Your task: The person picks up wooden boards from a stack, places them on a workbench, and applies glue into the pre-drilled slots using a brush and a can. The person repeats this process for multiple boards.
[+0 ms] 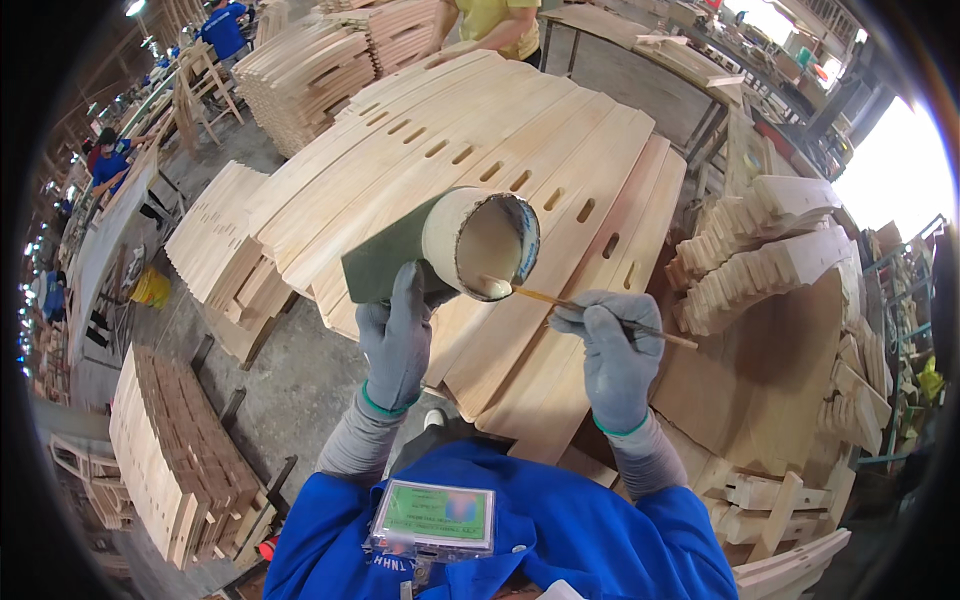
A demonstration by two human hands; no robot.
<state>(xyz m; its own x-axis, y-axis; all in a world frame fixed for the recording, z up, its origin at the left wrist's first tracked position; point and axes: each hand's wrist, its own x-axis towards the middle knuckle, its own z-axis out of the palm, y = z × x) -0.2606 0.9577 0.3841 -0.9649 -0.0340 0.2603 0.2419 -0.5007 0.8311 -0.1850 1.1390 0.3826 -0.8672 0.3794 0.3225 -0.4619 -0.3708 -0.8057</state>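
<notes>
My left hand [396,335], in a grey glove, is closed on a dark green flat sheet [385,248], its thumb up along the near edge. Against that sheet leans a round tub [447,240] with a crusted rim, tilted so that its mouth faces me. Whether my fingers also hold the tub is hidden. Cream-coloured paste [490,240] lies inside. Pinched in my gloved right hand [615,355] is a thin wooden stick [560,298]; its paste-coated tip rests at the tub's lower rim. Below both hands spread pale wooden boards with slots [450,130].
Stacked slotted boards stand at the left [180,460], with another stack [305,75] farther back. Curved wooden pieces [760,250] are piled at the right. A person in a yellow shirt [497,25] stands beyond the boards. A yellow bucket [151,287] is on the floor.
</notes>
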